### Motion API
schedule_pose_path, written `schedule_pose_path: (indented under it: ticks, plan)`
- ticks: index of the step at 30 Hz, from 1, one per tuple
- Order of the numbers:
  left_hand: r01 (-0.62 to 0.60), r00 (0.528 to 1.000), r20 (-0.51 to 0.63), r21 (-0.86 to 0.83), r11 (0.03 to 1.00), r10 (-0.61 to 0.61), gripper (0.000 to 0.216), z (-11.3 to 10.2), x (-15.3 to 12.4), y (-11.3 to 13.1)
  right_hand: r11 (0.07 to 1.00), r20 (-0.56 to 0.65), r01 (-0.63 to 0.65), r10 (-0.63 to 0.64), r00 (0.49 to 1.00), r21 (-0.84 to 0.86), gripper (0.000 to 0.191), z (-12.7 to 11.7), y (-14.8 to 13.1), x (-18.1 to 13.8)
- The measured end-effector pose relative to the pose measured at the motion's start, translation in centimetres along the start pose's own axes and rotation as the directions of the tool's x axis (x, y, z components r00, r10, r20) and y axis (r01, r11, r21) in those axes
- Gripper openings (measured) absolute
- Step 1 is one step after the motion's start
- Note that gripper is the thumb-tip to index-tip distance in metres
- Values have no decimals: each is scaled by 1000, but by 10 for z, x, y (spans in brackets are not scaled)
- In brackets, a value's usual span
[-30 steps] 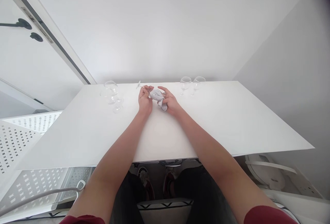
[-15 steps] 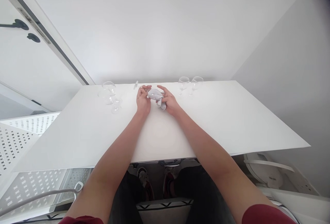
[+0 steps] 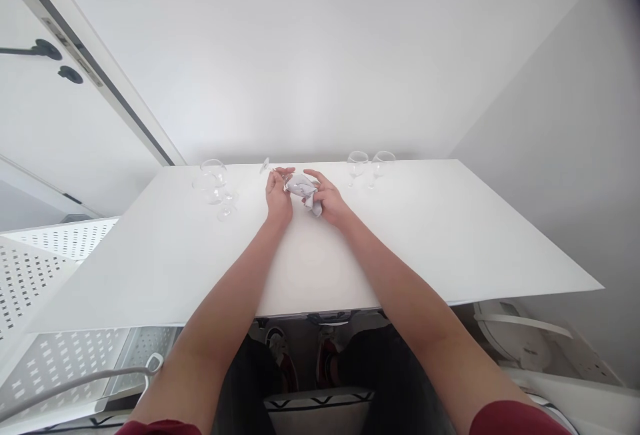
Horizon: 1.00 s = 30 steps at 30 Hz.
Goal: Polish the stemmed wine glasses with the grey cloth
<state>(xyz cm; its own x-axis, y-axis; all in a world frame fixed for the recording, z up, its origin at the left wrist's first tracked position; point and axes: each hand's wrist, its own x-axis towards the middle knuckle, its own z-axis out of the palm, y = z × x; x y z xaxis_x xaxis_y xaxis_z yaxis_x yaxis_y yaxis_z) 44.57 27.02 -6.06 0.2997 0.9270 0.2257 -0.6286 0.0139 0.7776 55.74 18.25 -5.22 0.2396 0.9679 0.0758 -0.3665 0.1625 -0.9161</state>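
Note:
Over the far part of the white table [image 3: 410,248], my left hand [image 3: 278,196] grips a clear stemmed glass [image 3: 295,183] held on its side, foot pointing to the far left. My right hand [image 3: 328,199] is closed on a small grey cloth [image 3: 311,199] pressed against the glass's bowl. Both forearms reach straight out over the table.
Two clear glasses [image 3: 214,185] stand at the far left of the table and two more glasses [image 3: 370,164] at the far right, by the white wall. A perforated white shelf [image 3: 45,268] lies left of the table, a white appliance [image 3: 520,335] lower right.
The hands and the glass have hardly shifted; the fingers of the right hand have worked slightly on the cloth. The camera has tilted a little.

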Motion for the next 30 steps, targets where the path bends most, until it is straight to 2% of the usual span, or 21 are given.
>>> schedule_pose_path:
  ticks: [2,5,8,12,15,20,24,26,28,30]
  plan:
    - [50,998,-30,5,999,-49,29,-1,1,0,999,-39,39,-38,999,24,85,-2,0,1]
    - [87,995,41,28,996,-88,28,0,-1,-2,997,-104,78,-76,992,14,92,-1,3,-1]
    - [47,993,104,10,999,-47,30,2,-2,-2,999,-37,20,-21,999,-25,93,2,2,-4]
    - [13,998,59,-76,997,-9,31,2,0,0,999,49,-50,51,997,-17,82,5,-4,-8]
    - [65,993,102,-72,995,-58,29,5,-2,6,999,-23,50,-49,999,16,75,5,-9,-8]
    - [227,920,346,-89,970,-184,21,12,-10,19,967,-219,255,-252,943,-17,64,-3,-14,-8]
    - [392,880,352,-164,905,-318,26,14,-9,24,936,-254,350,-347,903,-35,56,-11,-19,-9]
    - [522,810,390,-137,842,-438,38,14,-8,25,923,-269,381,-382,884,-58,53,-12,-22,-9]
    - [654,669,493,-34,756,-557,43,14,-9,24,905,-286,417,-423,860,-82,47,-13,-24,-10]
    - [719,514,579,112,686,-633,40,12,-11,23,883,-302,461,-466,832,-91,40,-14,-26,-11]
